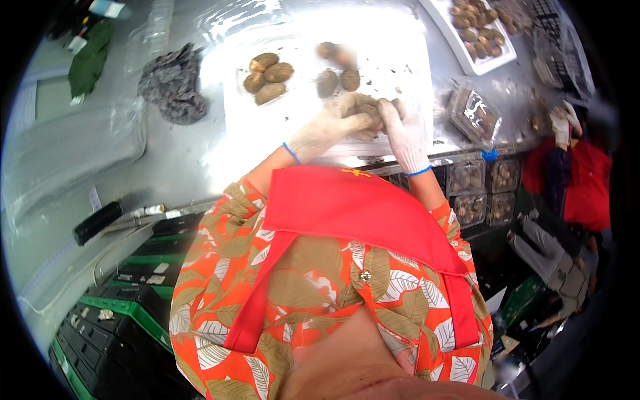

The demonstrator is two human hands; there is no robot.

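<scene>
mushroom, brown and likely soft and brittle, sits at twelve o'clock on the white board, where our left hand and right hand clamp gloved fingers gently around its cap.

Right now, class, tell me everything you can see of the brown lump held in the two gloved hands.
The brown lump is rounded, dull and earthy, like the brown tubers lying nearby. It sits low over the white board, clasped between the left hand and the right hand, both in soiled white gloves. Their fingers hide most of it.
</scene>
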